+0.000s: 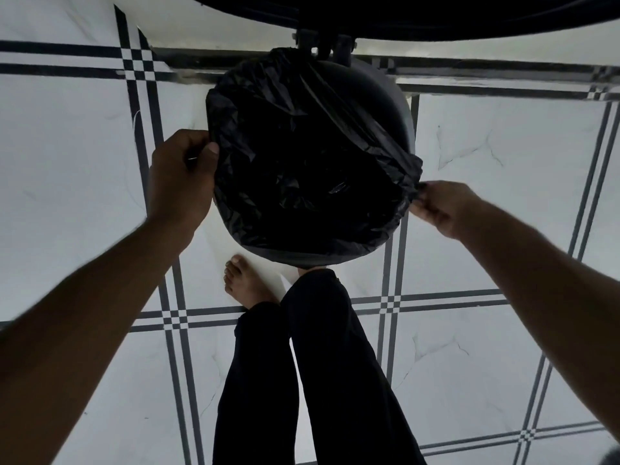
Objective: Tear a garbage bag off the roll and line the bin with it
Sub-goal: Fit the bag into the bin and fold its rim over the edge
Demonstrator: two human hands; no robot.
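A black garbage bag (302,156) lies spread over the mouth of a round dark bin (397,105) standing on the floor. The bag's edge is folded over the rim on the left and near sides. My left hand (183,176) grips the bag's edge at the bin's left side, thumb on top. My right hand (439,204) pinches a bunched corner of the bag at the bin's right side. The bin's far right wall shows bare of plastic. No roll is in view.
White floor tiles with dark striped borders (469,300) surround the bin. My legs in dark trousers (322,364) and a bare foot (243,281) stand just in front of it. A dark curved object on a metal fitting (322,41) hangs above the bin's far edge.
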